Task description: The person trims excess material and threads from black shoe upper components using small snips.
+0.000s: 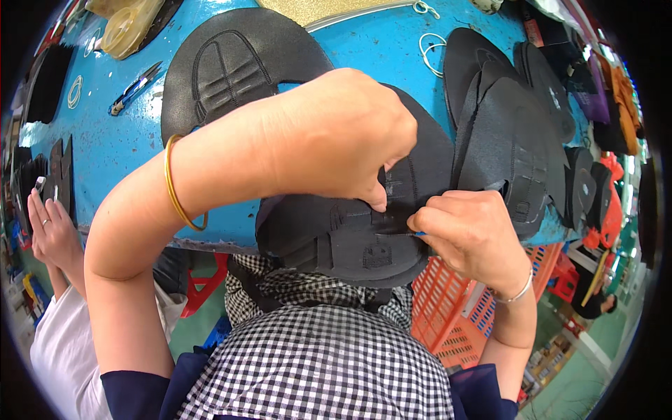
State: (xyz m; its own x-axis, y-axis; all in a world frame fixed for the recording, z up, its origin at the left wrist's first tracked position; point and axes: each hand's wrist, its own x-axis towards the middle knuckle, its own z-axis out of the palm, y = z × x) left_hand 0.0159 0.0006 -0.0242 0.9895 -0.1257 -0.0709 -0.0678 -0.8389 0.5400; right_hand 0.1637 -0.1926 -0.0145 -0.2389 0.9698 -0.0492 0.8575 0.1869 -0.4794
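A black padded panel (343, 255) with stitched ribs lies over the near table edge, against my checked apron. Across it reaches my left hand (350, 140), wrist bent, fingers curled and thumb pointing down onto the panel; what the fingertips pinch is hidden. My right hand (465, 231) is closed in a pinch at the panel's right side. A thin pale line and a speck of blue show at its fingertips, too small to name. Beneath my left arm, another black stitched panel (241, 59) rests on the table.
More black panels (504, 133) are piled on the blue table (378, 49) at the right. A snipping tool (135, 87) and loose pale loops (75, 92) lie at the left. Below the table stands an orange plastic basket (444, 301). Another person's hands (52, 227) are at far left.
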